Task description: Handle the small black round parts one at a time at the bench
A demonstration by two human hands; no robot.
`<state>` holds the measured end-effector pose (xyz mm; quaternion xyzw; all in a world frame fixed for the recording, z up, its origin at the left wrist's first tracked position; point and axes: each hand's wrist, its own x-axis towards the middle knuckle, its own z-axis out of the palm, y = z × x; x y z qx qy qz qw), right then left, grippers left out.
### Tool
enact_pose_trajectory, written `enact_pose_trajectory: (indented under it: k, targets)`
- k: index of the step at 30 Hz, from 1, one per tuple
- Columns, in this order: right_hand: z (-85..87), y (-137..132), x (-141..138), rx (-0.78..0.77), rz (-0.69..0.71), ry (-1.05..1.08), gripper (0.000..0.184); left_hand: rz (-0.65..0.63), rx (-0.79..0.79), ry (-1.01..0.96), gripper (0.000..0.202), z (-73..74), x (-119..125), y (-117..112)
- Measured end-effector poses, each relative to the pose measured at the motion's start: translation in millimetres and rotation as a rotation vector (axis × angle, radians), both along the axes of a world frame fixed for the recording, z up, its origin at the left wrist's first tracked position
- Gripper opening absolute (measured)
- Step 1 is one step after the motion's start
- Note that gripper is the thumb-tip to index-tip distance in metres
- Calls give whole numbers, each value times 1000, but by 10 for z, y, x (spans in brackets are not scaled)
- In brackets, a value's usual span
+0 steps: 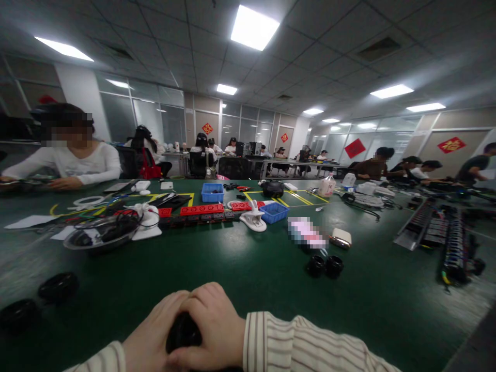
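A: A left hand [145,333] and a right hand [221,330] come nearest the head camera, at six o'clock, with striped sleeves [310,343] behind them.

B: Are they grasping anything?

A: Yes, both are wrapped around a glossy black piece [184,333]. The left covers its nine o'clock side, the right its three o'clock side, and the right thumb crosses low, toward six.

B: So which hand is nearer to it?

A: Neither; both touch it. What matters most, I'd judge, is that it lies right between the palms, so each hand bears on an opposite flank.

B: And its long axis?

A: Can't tell. The fingers hide most of it; only a dark, curved patch shows between them. I can't see whether it rests on the green table [228,266] either.

B: What lies around that grip?

A: Two round black parts [334,266] stand side by side toward two o'clock, apart from the hands and nearer the right. Two black rings [58,287] lie between nine and ten, nearer the left.

B: And farther off?

A: A white clip stand [253,219] at one o'clock, just beside a blue tray [276,213]. A red-and-black strip [205,210] runs sideways, roughly nine to three, beyond the hands around twelve.
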<state>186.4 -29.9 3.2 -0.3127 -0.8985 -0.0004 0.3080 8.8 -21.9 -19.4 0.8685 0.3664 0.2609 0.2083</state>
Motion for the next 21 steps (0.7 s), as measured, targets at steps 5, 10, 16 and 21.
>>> enact_pose_trajectory:
  k: [5,10,16,21]
  targets:
    - [17,-29,-11,-42,-42,-45,43,91,52,70,48,88,68,-80]
    - [108,-46,5,-28,257,-52,23,-45,-38,77,42,189,91,-45]
    - [111,-56,30,36,393,-10,28,-123,-9,95,61,109,40,14]
    - [50,-14,31,-22,124,128,51,-115,-50,41,75,127,10,6]
